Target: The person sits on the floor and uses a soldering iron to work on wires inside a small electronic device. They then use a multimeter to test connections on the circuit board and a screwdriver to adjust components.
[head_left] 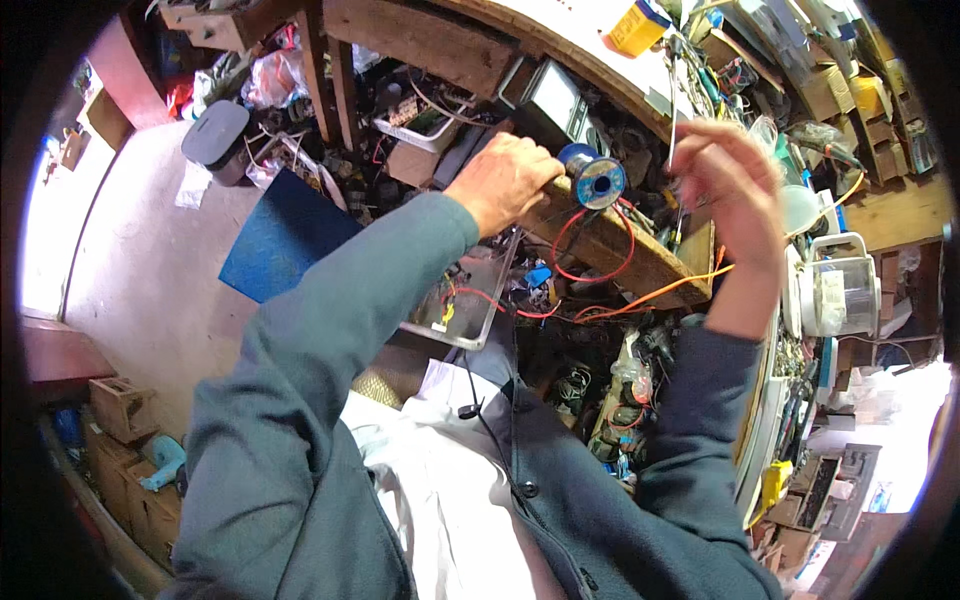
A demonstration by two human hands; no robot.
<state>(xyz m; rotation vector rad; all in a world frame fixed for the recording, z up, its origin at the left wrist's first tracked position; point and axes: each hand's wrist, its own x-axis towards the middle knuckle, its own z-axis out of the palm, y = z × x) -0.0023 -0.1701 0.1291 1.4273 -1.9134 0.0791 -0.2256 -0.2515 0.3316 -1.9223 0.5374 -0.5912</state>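
My left hand [508, 182] is closed, knuckles up, at the edge of a wooden drawer. What its fingers grip, if anything, is hidden. Right beside it a blue spool [597, 181] rests on the wood. To the right, my right hand [732, 190] is raised over the cluttered bench side. Motion smears its fingers, and they look partly bent. A thin metal rod [673, 105] stands close to those fingertips; whether they touch it is unclear. Red wire [632, 250] loops below the spool, and an orange wire [660, 300] runs across the drawer front.
Under my left forearm lies a clear plastic tray [478, 318] with small parts. A blue panel [285, 240] leans beyond my left sleeve. A yellow and blue box [637, 28] stands on the bench top. Clear plastic containers [838, 290] crowd the right side.
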